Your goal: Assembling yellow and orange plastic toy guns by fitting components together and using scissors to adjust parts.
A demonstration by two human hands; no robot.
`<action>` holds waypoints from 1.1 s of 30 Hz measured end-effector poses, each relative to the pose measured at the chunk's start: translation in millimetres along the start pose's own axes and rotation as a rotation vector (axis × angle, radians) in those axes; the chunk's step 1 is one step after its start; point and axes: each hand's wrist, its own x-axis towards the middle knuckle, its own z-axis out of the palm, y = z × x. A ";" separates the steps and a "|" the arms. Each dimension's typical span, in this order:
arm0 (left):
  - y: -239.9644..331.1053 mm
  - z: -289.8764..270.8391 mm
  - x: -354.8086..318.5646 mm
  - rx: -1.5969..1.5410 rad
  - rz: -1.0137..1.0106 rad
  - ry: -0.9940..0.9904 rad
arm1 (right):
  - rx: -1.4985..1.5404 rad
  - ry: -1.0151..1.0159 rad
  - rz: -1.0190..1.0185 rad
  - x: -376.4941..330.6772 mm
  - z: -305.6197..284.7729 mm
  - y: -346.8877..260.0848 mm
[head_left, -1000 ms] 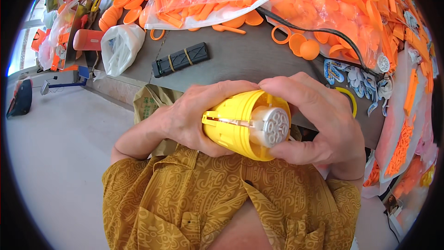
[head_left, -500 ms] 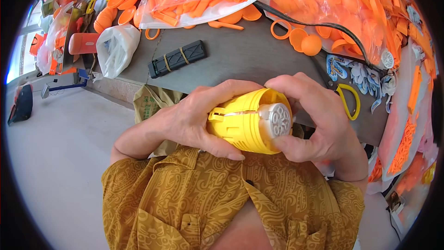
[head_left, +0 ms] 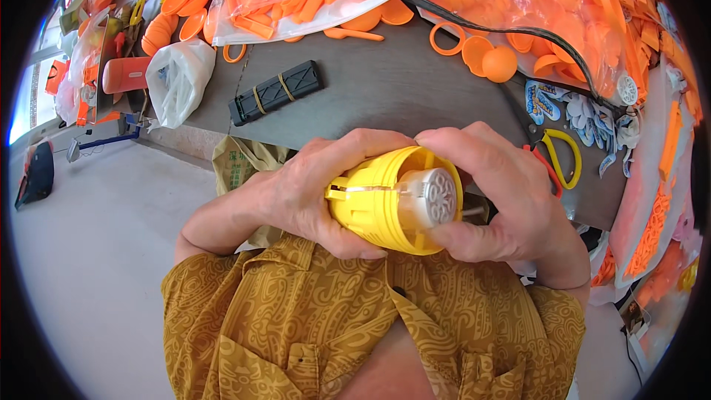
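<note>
1. Firstly, before the mustard patterned shirt [head_left: 333,318], the left hand [head_left: 311,189] grasps the yellow shell [head_left: 370,215] around its side.
2. The right hand [head_left: 503,196] holds the same shell at its open rim, thumb and forefinger on opposite sides.
3. Inside this opening sits a silvery round piece [head_left: 442,196], with holes in its face.
4. Beyond, on the grey bench [head_left: 355,100], one yellow-handled tool [head_left: 578,161] lies near the right hand.
5. Farther, a black bar [head_left: 272,95] wears two bands; behind are orange parts [head_left: 500,64], some loose, some bagged.
</note>
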 end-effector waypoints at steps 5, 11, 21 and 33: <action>-0.5 3.5 -4.3 -0.063 -0.029 0.003 | 0.052 -0.039 -0.011 -1.3 0.3 -3.1; -9.3 4.6 -4.6 0.004 0.209 -0.038 | 0.081 -0.067 -0.111 -10.8 5.8 -9.8; -12.5 11.7 -0.6 0.095 0.376 -0.011 | -0.153 0.306 -0.275 -23.7 30.6 -11.7; -20.9 14.2 -2.1 0.069 0.412 -0.028 | -0.341 0.416 -0.277 -27.4 42.2 -15.1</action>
